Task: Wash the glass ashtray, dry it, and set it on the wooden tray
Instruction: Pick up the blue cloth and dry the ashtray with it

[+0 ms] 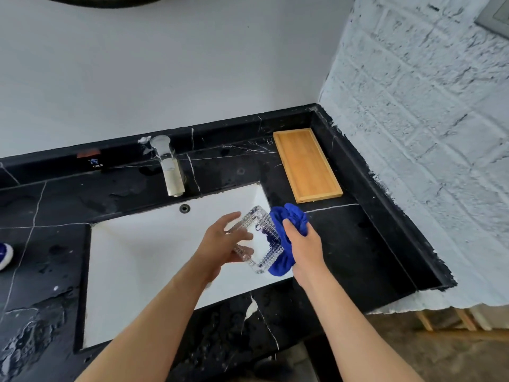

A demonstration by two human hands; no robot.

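Note:
The square glass ashtray (261,238) with ribbed edges is held tilted above the right end of the white sink (143,260). My left hand (223,244) grips its left side, fingers across the glass. My right hand (304,244) is closed on a bunched blue cloth (292,219) pressed against the ashtray's right edge. The wooden tray (307,164) lies on the black counter at the back right, with nothing on it.
A chrome faucet (169,166) stands behind the sink. The black marble counter (358,244) is wet in places. A white brick wall (427,133) bounds the right side. A blue and white object (4,255) lies at the left edge.

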